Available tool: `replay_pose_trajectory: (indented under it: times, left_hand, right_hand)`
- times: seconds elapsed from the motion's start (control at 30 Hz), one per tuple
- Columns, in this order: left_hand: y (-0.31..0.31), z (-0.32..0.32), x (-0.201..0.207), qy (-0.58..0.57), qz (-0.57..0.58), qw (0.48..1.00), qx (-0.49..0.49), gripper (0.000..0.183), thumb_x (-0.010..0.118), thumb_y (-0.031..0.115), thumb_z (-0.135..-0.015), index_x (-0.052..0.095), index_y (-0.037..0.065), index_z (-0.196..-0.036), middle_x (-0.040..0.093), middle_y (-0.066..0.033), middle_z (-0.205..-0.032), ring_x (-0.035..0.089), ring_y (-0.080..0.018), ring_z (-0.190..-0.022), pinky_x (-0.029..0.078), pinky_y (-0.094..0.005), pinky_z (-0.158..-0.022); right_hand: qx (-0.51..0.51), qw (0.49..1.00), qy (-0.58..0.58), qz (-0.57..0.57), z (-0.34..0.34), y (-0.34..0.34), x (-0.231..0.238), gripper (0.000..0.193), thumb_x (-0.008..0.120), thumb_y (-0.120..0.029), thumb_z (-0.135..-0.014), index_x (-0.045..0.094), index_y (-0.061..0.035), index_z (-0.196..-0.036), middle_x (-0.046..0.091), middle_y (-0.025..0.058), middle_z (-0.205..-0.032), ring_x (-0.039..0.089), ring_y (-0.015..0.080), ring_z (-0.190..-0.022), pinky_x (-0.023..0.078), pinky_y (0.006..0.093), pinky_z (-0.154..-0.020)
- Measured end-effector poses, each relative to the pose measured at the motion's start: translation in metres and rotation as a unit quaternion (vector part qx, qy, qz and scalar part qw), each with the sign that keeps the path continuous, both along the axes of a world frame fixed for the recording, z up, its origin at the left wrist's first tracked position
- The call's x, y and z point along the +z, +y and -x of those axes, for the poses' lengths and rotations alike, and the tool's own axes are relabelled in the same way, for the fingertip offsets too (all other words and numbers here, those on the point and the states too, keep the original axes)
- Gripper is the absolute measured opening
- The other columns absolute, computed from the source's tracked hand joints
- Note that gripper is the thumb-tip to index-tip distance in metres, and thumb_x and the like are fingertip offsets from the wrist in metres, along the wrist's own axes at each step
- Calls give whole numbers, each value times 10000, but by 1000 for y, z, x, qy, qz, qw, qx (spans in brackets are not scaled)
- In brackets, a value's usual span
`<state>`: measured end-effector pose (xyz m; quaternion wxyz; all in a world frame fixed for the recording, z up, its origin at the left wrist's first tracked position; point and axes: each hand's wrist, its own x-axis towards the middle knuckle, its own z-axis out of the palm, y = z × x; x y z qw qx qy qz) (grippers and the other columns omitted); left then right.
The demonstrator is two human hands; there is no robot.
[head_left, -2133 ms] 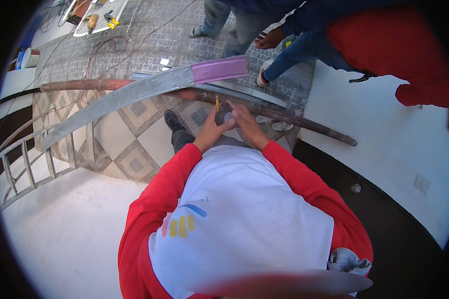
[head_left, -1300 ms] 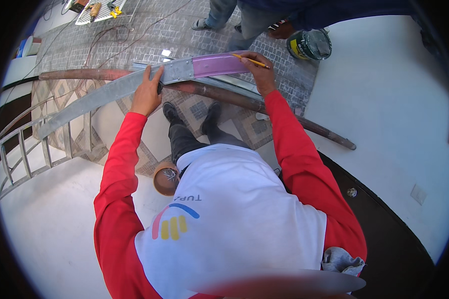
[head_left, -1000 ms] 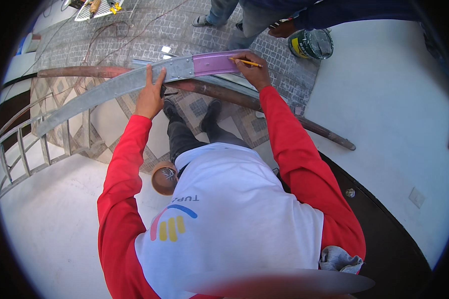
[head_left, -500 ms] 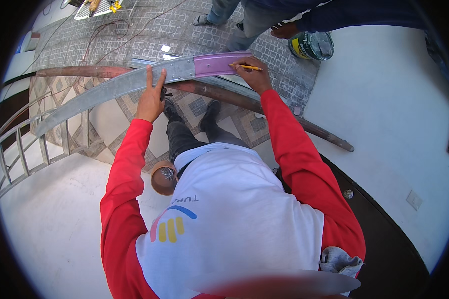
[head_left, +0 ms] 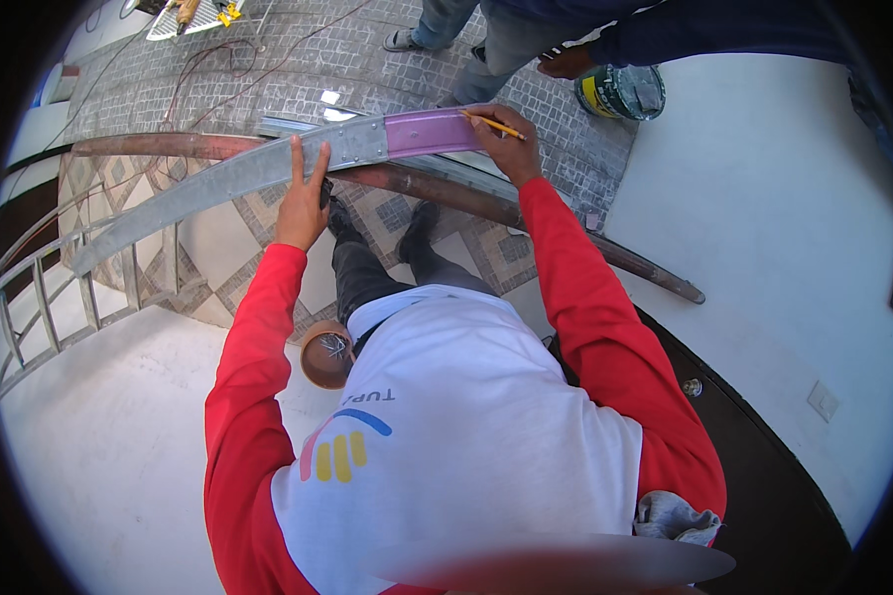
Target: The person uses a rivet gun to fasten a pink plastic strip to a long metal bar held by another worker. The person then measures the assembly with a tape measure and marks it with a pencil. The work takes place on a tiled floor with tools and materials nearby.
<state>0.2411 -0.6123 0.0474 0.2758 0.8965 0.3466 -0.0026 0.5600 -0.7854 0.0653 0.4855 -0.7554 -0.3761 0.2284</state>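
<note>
A long curved grey metal strip (head_left: 203, 188) with rivets or screws along it spans the upper middle, its right end a purple section (head_left: 429, 133). My left hand (head_left: 302, 206) is on its near edge, index and middle fingers spread over the face; the thumb and other fingers are partly hidden. A small dark object (head_left: 325, 193) shows beside the left palm, its kind unclear. My right hand (head_left: 511, 149) is closed round a yellow pencil (head_left: 496, 125), whose tip is at the purple section near its right end.
A reddish-brown pipe (head_left: 417, 184) crosses under the strip. A metal ladder (head_left: 45, 297) stands at left; an orange-brown cup of nails or screws (head_left: 325, 355) is by my left hip. Another person's legs (head_left: 511, 50) and a paint bucket (head_left: 620, 91) are ahead. A dark door (head_left: 754, 446) is right.
The pencil has tilted and its tip has shifted slightly up along the purple section, with my right hand turning. My left hand has slid slightly down, fingers still on the strip.
</note>
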Motion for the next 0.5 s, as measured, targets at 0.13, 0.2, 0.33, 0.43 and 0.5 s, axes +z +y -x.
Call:
replay_pose_trajectory:
  times: [0.13, 0.2, 0.33, 0.43, 0.5]
  left_hand:
    - [0, 1, -4, 8, -7, 1000, 4, 1140, 745, -91, -716, 219, 320, -1640, -42, -185, -1715, 654, -506, -1018, 592, -497, -769]
    - [-1, 1, -6, 12, -9, 1000, 5, 1152, 756, -86, -716, 209, 328, -1641, -45, -178, -1717, 652, -505, -1028, 595, -495, -774]
    - [-1, 1, -8, 3, -18, 1000, 7, 1175, 768, -84, -713, 190, 342, -1643, -50, -166, -1719, 646, -499, -1065, 600, -493, -781]
    - [-2, 1, -8, -4, -26, 1000, 4, 1185, 771, -86, -712, 179, 346, -1644, -54, -161, -1720, 636, -500, -1096, 603, -490, -791]
    - [-2, 1, -8, 4, -5, 1000, 10, 1155, 749, -85, -724, 191, 321, -1650, -33, -191, -1716, 573, -522, -1191, 580, -492, -804]
  right_hand:
    - [14, 999, -28, 10, -4, 10, 4, 171, 713, -195, -922, 774, -97, -1048, 754, 81, -960, 702, 195, -835, 554, 323, -756]
    - [24, 999, -37, 22, -6, 12, 6, 168, 709, -196, -924, 772, -97, -1044, 754, 82, -960, 705, 198, -839, 554, 325, -755]
    - [32, 998, -53, 24, -7, 14, 6, 153, 714, -188, -913, 772, -100, -1024, 749, 87, -945, 703, 215, -828, 554, 334, -744]
    - [37, 997, -65, 23, -6, 14, 6, 139, 719, -179, -904, 772, -103, -1008, 742, 86, -925, 695, 227, -808, 552, 338, -730]
    - [36, 997, -67, 26, -5, 13, 6, 132, 721, -173, -900, 772, -101, -997, 737, 88, -920, 691, 231, -801, 551, 340, -723]
